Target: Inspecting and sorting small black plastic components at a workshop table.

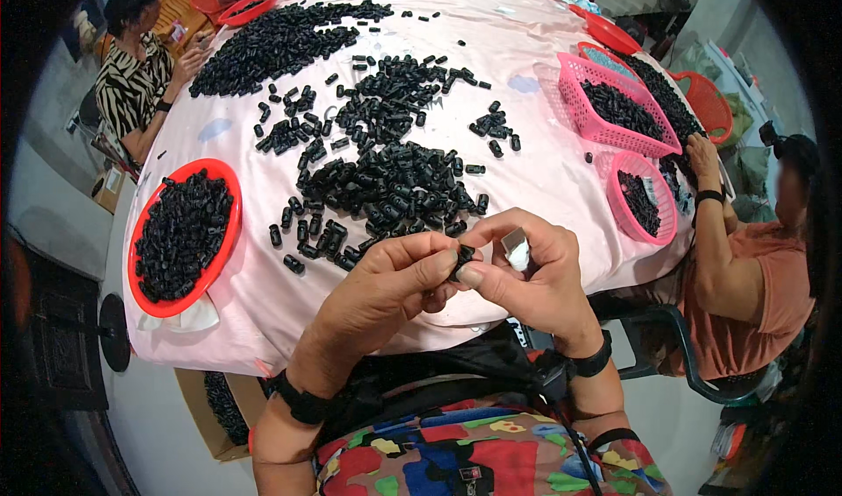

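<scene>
One small black part (465, 255) is held at the centre of the frame, pinched between the fingertips of the left hand (390, 277) and met by the thumb and forefinger of the right hand (537, 277). One flat metal piece (515, 245), partly wrapped in white, is also gripped in the right hand. Most of the part is covered by the fingers, so its full shape cannot be told.

Just beyond the hands, one loose heap of black cylindrical parts (386, 185), too many to be counted, is spread over the pale pink tablecloth (539, 185); its near edge is partly blocked by the hands. A second, larger heap (272, 49) is seen at upper left.

One red oval basket (200, 290), filled with black parts, is placed at left. Two pink baskets, one rectangular (605, 132) and one rounded (667, 211), are set at right, both holding black pieces. One co-worker (132, 84) is seen at upper left, another (754, 272) at right. One cardboard box (197, 399) is partly shown at lower left.
</scene>
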### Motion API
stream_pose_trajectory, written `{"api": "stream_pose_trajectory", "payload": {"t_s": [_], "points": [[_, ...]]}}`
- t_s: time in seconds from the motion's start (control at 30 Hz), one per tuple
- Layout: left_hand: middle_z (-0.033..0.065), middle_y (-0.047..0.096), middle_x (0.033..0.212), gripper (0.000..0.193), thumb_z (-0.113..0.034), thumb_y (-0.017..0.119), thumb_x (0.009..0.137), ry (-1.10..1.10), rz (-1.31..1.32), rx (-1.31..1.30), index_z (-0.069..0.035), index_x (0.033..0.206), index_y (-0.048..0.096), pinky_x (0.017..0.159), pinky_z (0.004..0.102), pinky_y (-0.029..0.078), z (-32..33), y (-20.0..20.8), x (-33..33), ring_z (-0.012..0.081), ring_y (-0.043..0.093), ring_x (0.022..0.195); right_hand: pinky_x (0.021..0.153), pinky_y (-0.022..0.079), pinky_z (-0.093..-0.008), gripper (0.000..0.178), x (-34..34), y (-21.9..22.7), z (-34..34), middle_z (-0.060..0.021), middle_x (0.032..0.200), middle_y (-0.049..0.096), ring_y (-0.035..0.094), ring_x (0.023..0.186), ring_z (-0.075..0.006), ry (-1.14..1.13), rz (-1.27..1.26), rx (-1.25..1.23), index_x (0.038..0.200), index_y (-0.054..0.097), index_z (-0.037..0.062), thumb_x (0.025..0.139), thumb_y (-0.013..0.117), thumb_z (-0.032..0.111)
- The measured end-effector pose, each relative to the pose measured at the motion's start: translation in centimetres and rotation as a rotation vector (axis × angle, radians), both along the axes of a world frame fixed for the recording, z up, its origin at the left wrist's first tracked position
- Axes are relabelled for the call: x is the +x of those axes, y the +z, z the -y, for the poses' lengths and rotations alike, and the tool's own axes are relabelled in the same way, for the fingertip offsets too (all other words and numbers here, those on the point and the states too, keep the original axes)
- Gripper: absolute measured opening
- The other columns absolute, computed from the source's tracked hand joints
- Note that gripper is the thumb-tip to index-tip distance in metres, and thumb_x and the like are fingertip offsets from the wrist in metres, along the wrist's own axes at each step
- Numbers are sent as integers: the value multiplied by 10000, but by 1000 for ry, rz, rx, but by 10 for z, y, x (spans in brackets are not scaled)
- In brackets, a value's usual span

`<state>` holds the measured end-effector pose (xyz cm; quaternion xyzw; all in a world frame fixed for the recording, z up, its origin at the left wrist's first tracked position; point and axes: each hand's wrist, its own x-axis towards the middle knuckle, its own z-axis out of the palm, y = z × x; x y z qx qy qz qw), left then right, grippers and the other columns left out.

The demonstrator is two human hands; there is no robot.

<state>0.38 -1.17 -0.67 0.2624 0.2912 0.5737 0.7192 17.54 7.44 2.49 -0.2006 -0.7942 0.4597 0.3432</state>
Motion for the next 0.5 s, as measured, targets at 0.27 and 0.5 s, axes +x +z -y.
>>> {"api": "stream_pose_trajectory", "payload": {"t_s": [0.27,0.5], "points": [[27,600,893,231,-149,560,926,-15,29,33,3,1100,564,711,210,474,-2,-2,1,98,567,781,560,439,-204,162,0,-8,-5,-47,724,666,591,651,-60,-15,-66,6,948,660,5,819,666,104],[-3,597,892,257,-198,576,926,16,-26,16,-18,1109,573,643,178,399,-1,5,3,49,533,765,645,480,-220,175,-1,-8,-4,-58,793,675,618,709,-82,66,-79,-49,1005,640,-2,850,627,78]]}}
